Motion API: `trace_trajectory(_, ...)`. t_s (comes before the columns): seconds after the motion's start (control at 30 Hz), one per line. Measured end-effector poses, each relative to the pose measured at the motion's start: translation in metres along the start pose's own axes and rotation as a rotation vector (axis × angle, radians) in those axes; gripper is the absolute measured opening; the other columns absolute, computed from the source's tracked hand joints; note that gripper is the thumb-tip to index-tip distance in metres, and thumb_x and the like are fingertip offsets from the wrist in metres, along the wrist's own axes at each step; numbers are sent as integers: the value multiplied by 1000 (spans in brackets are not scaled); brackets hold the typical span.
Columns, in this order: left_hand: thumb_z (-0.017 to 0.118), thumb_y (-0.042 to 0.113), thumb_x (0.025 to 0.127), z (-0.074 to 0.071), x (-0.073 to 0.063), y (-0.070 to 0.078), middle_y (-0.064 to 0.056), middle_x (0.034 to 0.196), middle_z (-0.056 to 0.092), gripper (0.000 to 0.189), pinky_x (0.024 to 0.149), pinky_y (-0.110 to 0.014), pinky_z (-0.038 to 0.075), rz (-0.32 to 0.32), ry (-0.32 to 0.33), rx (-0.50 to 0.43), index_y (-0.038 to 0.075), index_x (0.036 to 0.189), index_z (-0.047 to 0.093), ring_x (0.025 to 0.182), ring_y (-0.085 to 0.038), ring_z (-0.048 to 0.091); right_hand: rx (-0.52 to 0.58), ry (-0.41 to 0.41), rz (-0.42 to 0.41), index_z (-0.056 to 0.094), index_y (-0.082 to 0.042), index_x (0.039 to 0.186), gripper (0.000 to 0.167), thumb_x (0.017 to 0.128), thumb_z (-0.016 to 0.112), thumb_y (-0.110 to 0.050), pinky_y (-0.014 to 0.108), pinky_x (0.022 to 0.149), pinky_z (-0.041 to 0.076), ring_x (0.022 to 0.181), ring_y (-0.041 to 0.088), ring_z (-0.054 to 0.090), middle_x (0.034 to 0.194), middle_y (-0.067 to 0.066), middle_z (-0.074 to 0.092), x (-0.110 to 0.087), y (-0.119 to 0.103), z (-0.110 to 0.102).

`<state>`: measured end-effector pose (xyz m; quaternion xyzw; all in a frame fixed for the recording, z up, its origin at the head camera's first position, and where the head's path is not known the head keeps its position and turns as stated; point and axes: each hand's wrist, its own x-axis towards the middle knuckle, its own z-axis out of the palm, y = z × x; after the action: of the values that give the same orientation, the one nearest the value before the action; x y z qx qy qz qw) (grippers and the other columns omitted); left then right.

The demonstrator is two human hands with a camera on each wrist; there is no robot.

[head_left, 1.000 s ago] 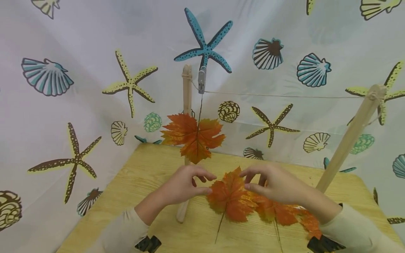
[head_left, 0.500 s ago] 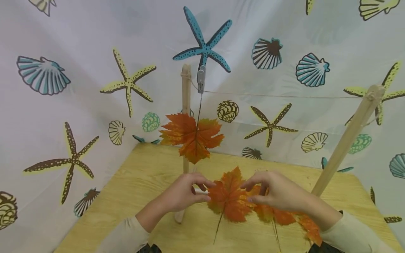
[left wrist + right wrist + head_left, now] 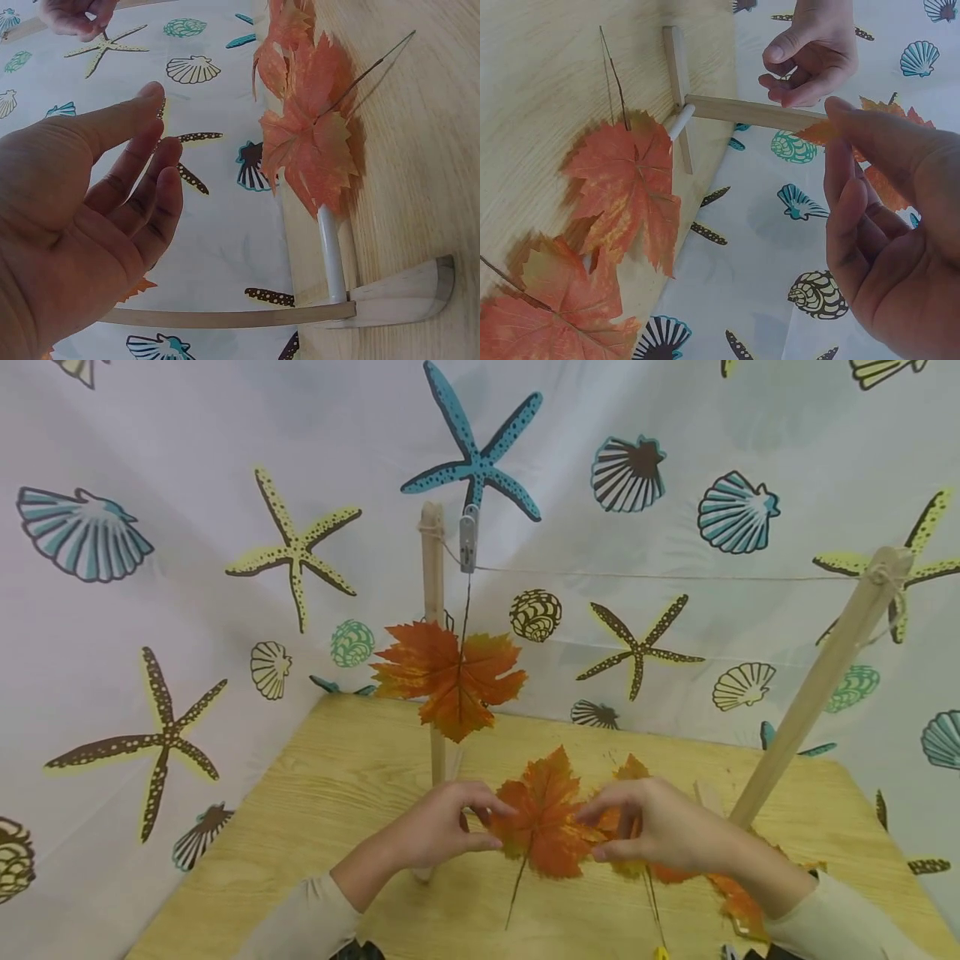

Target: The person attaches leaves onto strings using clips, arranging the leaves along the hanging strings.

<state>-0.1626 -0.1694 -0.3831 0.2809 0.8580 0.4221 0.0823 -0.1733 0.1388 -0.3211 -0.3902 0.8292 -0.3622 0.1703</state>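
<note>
Both hands hover over the table, one on each side of an orange-red artificial maple leaf that lies stem toward me. My left hand has loosely bent fingers, and the left wrist view shows nothing between thumb and fingertips. Likewise my right hand is relaxed and holds nothing, partly covering a second leaf. Another leaf sits by the right forearm. Above, a leaf hangs upside down by its stem from a grey clothespin on a string.
The string runs between a left wooden post and a leaning right wooden post. The left post's foot and a white rod show in the left wrist view. A curtain with starfish and shells surrounds the wooden table.
The head view has shifted slightly. Both hands have moved a little lower over the table and stay beside the middle leaf; more of the second leaf's tip shows behind the right hand.
</note>
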Motion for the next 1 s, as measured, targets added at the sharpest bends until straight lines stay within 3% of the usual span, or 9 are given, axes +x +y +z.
trace_trajectory(0.23, 76, 14, 88, 7, -6, -9, 3, 108, 69, 33, 70, -24, 56, -2, -48, -40, 22, 120, 73, 97, -22, 64, 46, -43, 6, 72, -16, 118, 29, 90, 75, -22, 27, 66, 57, 71, 4, 64, 112, 3, 71, -8, 6, 8)
trace_trajectory(0.53, 76, 13, 88, 16, -6, -17, 2, 105, 68, 32, 69, -23, 57, 53, -79, -74, 20, 119, 73, 95, -20, 65, 46, -55, -16, 72, -19, 117, 28, 91, 74, -27, 27, 68, 58, 70, 2, 63, 111, 2, 71, -14, 16, 14)
trace_trajectory(0.8, 74, 9, 89, 20, -5, -25, 3, 103, 62, 31, 71, -23, 56, -13, -115, -50, 19, 119, 74, 89, -7, 61, 45, -46, -22, 72, -20, 117, 27, 91, 74, -28, 27, 60, 56, 68, 2, 62, 105, -1, 69, -20, 20, 16)
trace_trajectory(1.0, 75, 8, 89, 28, -5, -33, 6, 93, 60, 30, 70, -21, 53, -31, -115, -28, 20, 117, 76, 84, -7, 57, 63, -50, -38, 72, -20, 116, 26, 91, 74, -25, 25, 58, 55, 66, 0, 59, 109, 0, 70, -26, 24, 21)
